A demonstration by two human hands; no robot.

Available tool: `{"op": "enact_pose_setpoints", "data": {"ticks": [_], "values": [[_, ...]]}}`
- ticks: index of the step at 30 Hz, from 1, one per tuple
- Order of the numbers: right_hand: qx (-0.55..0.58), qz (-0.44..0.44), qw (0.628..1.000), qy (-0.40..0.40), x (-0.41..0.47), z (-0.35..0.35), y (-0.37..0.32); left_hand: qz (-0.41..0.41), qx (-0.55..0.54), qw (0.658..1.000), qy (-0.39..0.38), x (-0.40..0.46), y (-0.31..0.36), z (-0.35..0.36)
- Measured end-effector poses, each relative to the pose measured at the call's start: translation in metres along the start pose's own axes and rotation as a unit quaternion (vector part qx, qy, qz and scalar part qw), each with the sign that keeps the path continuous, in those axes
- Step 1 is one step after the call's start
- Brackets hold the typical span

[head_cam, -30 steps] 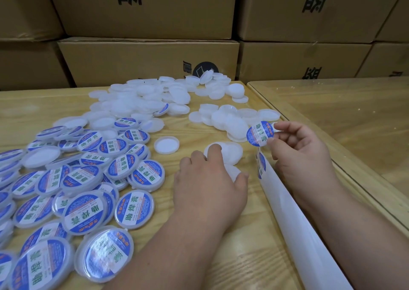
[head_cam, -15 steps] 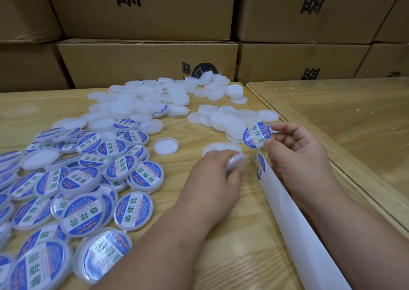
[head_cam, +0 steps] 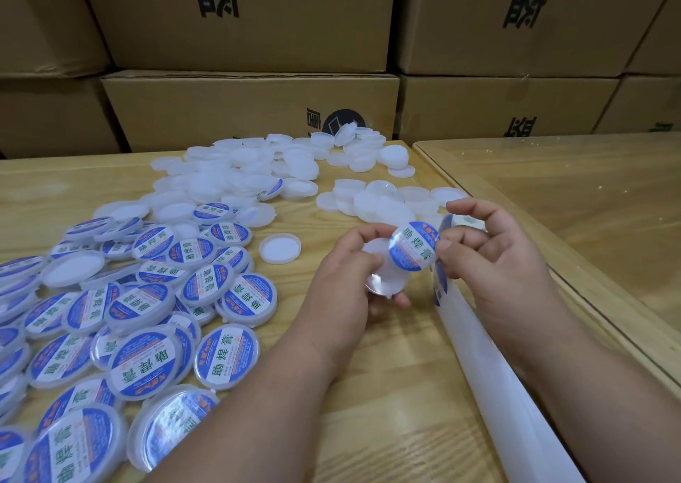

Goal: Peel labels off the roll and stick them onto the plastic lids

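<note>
Right hand pinches label; wooden table.

soft even indoor light, faint shadows, wide-angle bending at edges, slight blur

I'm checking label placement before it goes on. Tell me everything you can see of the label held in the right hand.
The label is a round, glossy sticker with a blue rim and a white centre band printed with green characters and small red text. It is peeled off the roll, held upright and slightly tilted above the table. The right hand pinches its right edge; its left part overlaps the plain white lid held by the left hand. Whether it is stuck down yet cannot be told.
</note>
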State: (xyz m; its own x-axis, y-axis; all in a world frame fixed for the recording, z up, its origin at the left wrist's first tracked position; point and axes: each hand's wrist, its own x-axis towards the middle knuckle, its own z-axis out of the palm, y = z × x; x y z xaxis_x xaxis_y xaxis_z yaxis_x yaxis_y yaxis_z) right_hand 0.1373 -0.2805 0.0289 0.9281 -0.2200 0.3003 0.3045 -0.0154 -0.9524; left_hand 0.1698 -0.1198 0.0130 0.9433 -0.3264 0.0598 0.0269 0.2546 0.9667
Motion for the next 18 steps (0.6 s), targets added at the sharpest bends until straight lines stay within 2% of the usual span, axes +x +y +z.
{"op": "enact_pose_setpoints", "data": {"ticks": [6,18], "values": [[0.004,0.012,0.998,-0.061,-0.0033,0.0082,-0.0013,-0.004,-0.017,1.000,-0.023,0.0003,-0.0017,0.0002],[-0.004,0.018,0.998,-0.060,-0.0026,0.0089,0.0009,-0.006,0.014,1.000,-0.025,-0.0021,0.0027,0.0025]]}}
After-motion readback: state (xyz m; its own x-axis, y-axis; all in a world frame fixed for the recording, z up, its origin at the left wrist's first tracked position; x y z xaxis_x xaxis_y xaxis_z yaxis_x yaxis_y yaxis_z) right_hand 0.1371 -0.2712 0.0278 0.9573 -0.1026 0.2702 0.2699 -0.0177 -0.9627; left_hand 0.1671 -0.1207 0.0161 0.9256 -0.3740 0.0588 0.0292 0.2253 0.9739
